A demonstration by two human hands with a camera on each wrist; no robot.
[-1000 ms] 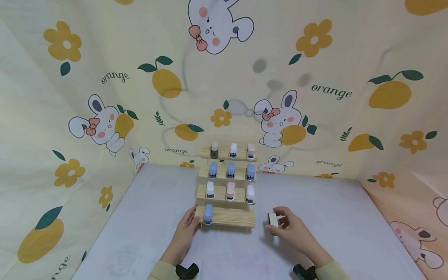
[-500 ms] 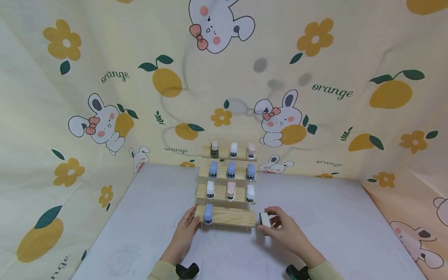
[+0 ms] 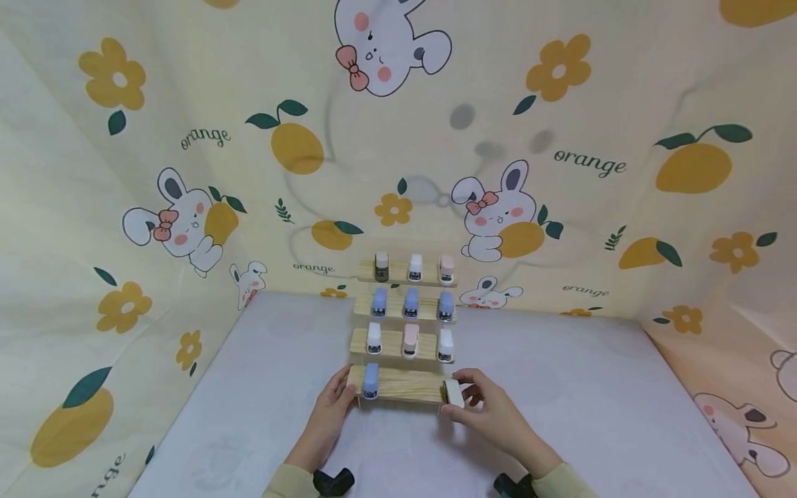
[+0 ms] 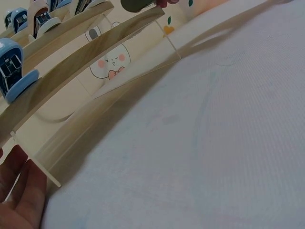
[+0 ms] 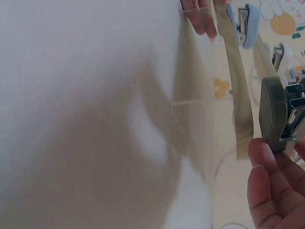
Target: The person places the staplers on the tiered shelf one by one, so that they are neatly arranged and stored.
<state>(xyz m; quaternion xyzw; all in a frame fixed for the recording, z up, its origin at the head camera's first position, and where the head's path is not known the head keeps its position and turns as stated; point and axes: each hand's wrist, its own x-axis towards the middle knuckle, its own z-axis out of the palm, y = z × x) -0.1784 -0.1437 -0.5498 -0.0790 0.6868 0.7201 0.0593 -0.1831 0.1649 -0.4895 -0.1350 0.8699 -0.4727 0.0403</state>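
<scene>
My right hand (image 3: 495, 415) pinches a small stapler (image 3: 454, 393) at the right end of the stand's bottom shelf (image 3: 407, 385). Seen from the right wrist, this stapler (image 5: 273, 112) has a dark green base and is turned on its side, fingertips along its lower end. Whether it touches the shelf cannot be told. My left hand (image 3: 332, 408) holds the left end of the wooden display stand, beside a blue stapler (image 3: 371, 381) on that shelf. In the left wrist view its fingers (image 4: 31, 191) lie by the clear leg under the board.
Three higher shelves bear several more small staplers: white, pink and blue ones, plus a dark one with a white top (image 3: 382, 268). The stand is on a white-covered table (image 3: 560, 387). Patterned cloth (image 3: 398, 138) with rabbits and oranges hangs behind and at the sides.
My right hand has moved left with the stapler, from the table's right side to the bottom shelf's right end. The left hand stays put at the stand.
</scene>
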